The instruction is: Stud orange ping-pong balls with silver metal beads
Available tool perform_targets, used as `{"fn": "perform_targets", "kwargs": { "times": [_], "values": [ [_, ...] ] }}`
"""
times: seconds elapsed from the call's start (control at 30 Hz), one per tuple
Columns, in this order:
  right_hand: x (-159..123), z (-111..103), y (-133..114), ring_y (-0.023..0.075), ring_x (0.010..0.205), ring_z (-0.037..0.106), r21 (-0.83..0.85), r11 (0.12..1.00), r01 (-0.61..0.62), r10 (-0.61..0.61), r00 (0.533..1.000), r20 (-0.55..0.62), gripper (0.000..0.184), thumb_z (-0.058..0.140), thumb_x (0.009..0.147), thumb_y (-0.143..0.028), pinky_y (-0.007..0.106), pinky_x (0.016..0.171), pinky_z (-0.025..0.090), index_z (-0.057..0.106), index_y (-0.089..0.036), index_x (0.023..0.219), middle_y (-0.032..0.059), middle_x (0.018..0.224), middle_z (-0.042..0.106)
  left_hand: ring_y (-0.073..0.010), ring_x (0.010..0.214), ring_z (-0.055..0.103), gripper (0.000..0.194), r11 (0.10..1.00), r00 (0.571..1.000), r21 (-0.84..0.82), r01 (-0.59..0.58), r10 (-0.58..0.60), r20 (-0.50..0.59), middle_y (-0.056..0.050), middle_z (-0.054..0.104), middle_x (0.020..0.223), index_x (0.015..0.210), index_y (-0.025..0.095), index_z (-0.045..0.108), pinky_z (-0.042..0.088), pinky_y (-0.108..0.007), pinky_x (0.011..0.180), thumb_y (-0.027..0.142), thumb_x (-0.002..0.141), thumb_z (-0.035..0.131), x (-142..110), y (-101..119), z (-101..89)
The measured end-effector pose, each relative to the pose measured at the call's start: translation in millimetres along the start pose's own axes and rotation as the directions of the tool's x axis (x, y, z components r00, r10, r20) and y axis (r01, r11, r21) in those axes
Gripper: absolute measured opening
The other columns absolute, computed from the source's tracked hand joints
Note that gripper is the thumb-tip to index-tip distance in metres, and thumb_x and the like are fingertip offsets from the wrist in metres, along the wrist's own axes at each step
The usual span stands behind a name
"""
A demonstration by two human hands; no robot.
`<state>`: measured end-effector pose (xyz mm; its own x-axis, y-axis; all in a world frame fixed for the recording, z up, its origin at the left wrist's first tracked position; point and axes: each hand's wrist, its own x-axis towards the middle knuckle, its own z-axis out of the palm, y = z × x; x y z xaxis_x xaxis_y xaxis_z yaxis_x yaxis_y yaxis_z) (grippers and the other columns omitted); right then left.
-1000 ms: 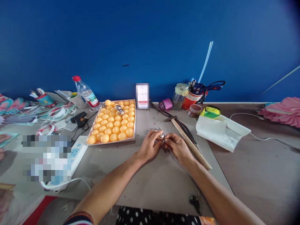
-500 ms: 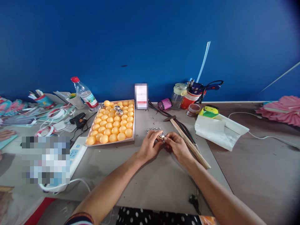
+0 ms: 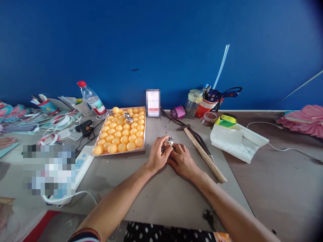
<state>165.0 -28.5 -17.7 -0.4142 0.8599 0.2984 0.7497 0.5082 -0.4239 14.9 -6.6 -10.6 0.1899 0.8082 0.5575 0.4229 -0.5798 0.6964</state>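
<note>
My left hand (image 3: 156, 156) grips a shiny silver ball (image 3: 168, 142) between thumb and fingers, just above the table. Close against it on the right is my right hand (image 3: 182, 160), its fingers bent and drawn together; their tips are partly hidden, so what they hold, if anything, does not show. To the left stands a shallow white box (image 3: 121, 154) filled with rows of orange balls (image 3: 124, 139). Two silver balls (image 3: 129, 120) lie on top of them toward the back.
Right of my hands lie a hammer (image 3: 183, 127) and wooden sticks (image 3: 205, 158). Behind are a jar (image 3: 193, 105), red cup (image 3: 204, 109) and purple roll (image 3: 178, 112). Left are a bottle (image 3: 94, 101), glue gun (image 3: 85, 127), power strip (image 3: 84, 159) and another person's hand (image 3: 7, 142).
The silver ball has moved slightly left and up with my left hand. My right hand has turned knuckles-up and lowered beside it. The small silver pieces seen behind my left hand are now covered.
</note>
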Motion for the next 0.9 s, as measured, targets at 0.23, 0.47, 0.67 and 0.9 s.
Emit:
{"fn": "perform_targets", "kwargs": {
  "times": [0.23,0.47,0.67,0.9],
  "values": [
    [2,-2,0,0.0228,0.09,0.046,0.064,0.997,-0.036,0.037,0.999,-0.025,0.015,0.052,0.086,-0.027,0.035,0.077,0.037,0.066,-0.021,0.087,0.0081,0.091,0.059,-0.0184,0.097,0.054,0.037,0.999,1.0,0.024,-0.024,0.024,0.012,-0.01,0.056,0.106,0.121,0.017,0.044,0.046,-0.034,0.087,0.022,0.085,0.051,1,2,-0.4],
    [3,-6,1,0.02,0.085,0.054,0.323,0.942,-0.096,0.172,0.961,-0.215,0.01,0.049,0.076,-0.014,0.033,0.076,0.041,0.056,-0.019,0.073,0.008,0.089,0.06,-0.0186,0.096,0.054,0.036,0.999,0.999,0.034,-0.042,0.042,0.01,-0.01,0.056,0.104,0.12,0.016,0.045,0.046,-0.033,0.086,0.024,0.085,0.052,1,0,-0.5],
    [6,-13,6,0.0113,0.046,0.048,0.803,0.506,-0.315,0.551,0.834,-0.02,0.005,0.054,0.076,-0.023,0.024,0.049,0.038,0.05,-0.02,0.073,-0.0047,0.05,0.051,-0.0188,0.096,0.054,0.037,0.999,0.998,0.016,-0.046,0.045,0.035,-0.009,0.056,0.104,0.12,0.018,0.045,0.046,-0.034,0.086,0.024,0.085,0.053,0,-1,0.9],
    [6,-15,-1,0.0096,0.051,0.052,0.963,0.124,-0.238,0.49,0.859,0.149,0.018,0.068,0.069,-0.032,0.024,0.055,0.04,0.061,-0.017,0.077,-0.0029,0.056,0.058,-0.0186,0.097,0.053,0.039,1.0,0.998,0.002,-0.03,0.03,0.061,-0.009,0.055,0.105,0.122,0.019,0.044,0.046,-0.034,0.085,0.021,0.084,0.053,-1,-3,1.9]
  ]
}}
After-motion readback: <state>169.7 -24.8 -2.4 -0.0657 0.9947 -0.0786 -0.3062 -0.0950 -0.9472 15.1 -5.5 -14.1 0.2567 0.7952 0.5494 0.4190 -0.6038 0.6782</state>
